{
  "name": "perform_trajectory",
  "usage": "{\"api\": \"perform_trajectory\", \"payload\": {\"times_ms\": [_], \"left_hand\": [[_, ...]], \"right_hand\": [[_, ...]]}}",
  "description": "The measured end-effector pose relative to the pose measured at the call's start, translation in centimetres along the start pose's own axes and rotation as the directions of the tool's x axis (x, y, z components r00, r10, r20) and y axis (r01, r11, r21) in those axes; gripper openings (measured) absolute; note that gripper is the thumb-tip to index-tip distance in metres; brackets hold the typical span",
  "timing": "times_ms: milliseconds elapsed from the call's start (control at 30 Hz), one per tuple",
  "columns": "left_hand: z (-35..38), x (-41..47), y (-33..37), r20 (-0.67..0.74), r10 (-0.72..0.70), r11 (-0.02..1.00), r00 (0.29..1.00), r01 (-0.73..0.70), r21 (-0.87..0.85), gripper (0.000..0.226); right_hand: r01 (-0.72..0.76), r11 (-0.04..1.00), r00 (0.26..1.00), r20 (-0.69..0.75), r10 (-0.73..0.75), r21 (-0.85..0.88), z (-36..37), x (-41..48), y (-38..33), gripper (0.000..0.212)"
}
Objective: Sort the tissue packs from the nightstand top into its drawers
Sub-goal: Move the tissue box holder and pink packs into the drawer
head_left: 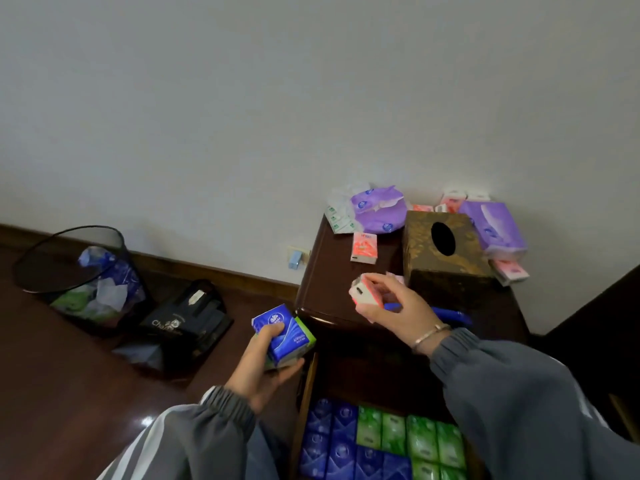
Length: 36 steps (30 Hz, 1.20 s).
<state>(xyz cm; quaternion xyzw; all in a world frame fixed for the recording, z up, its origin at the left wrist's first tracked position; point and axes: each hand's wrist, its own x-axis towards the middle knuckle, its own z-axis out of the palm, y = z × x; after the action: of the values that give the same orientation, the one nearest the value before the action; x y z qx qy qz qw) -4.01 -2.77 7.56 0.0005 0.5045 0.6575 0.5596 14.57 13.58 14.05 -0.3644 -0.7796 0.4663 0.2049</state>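
My left hand (268, 368) grips a blue tissue pack (282, 336) stacked with a green one, held left of the dark wooden nightstand (322, 289). Above the nightstand's front, my right hand (388, 299) holds a small pink and white tissue pack (363, 293). Another pink pack (364, 248) lies on the top, with purple packs (379, 209) and white-green packs (337, 218) behind it. An open drawer (311, 386) below holds rows of blue packs (339, 445) and green packs (422, 441).
A dark patterned tissue box (446, 258) stands on the nightstand, with a purple pack (495, 226) and pink packs (510, 270) to its right. A blue pen (453, 315) lies under my wrist. On the floor are a mesh wastebasket (79, 271) and a black bag (183, 327).
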Motion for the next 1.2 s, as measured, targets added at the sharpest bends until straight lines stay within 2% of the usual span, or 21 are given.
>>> {"api": "perform_trajectory", "payload": {"times_ms": [100,233,300,433,533,667,800,900,1000,1100,1200], "left_hand": [[0.7,-1.1,-2.7,0.019,-0.066,0.995,0.998,0.065,0.073,0.068],[1.3,-1.7,-8.1,0.02,-0.158,0.971,0.987,0.151,0.186,0.051],[1.3,-1.9,-10.6,0.006,-0.2,0.951,0.98,0.192,0.243,0.041],[0.5,-1.7,-14.0,-0.031,-0.204,0.94,0.978,0.205,0.273,0.034],[-0.6,-1.2,-15.2,-0.076,-0.147,0.956,0.986,0.161,0.247,0.041],[-2.0,-0.1,-15.2,-0.064,-0.067,0.969,0.996,0.08,0.236,0.045],[-2.3,0.4,-14.3,-0.069,0.022,0.963,0.997,-0.003,0.268,0.036],[-2.8,0.7,-13.7,-0.09,0.072,0.952,0.993,-0.042,0.303,0.034],[-3.6,1.0,-12.3,-0.061,0.089,0.946,0.994,-0.065,0.318,0.037],[-4.5,1.5,-11.1,0.0,-0.022,0.959,1.0,0.021,0.283,0.062],[-4.5,1.9,-11.0,0.051,-0.14,0.97,0.989,0.127,0.208,0.051]], "right_hand": [[-0.02,0.991,0.995,0.099,0.007,0.133,-2.4,-5.6,0.9,0.039],[-0.245,0.959,0.963,0.151,0.223,0.144,-4.5,-12.1,5.8,0.027],[-0.331,0.938,0.934,0.177,0.311,0.1,-4.6,-14.5,9.0,0.035],[-0.455,0.89,0.874,0.184,0.45,-0.016,-3.2,-16.5,14.2,0.069],[-0.427,0.876,0.878,0.126,0.461,-0.224,-1.0,-15.6,16.8,0.086],[-0.261,0.831,0.921,0.131,0.367,-0.49,1.9,-13.2,18.9,0.086],[-0.229,0.77,0.905,0.161,0.394,-0.595,3.6,-10.8,20.9,0.09],[-0.247,0.788,0.913,0.136,0.384,-0.564,4.7,-9.8,22.2,0.089],[-0.241,0.852,0.927,0.151,0.344,-0.466,6.0,-9.5,23.0,0.09],[-0.272,0.921,0.924,0.193,0.331,-0.279,7.9,-9.1,23.1,0.088],[-0.447,0.894,0.871,0.236,0.431,0.019,9.5,-8.5,22.1,0.087]]}}
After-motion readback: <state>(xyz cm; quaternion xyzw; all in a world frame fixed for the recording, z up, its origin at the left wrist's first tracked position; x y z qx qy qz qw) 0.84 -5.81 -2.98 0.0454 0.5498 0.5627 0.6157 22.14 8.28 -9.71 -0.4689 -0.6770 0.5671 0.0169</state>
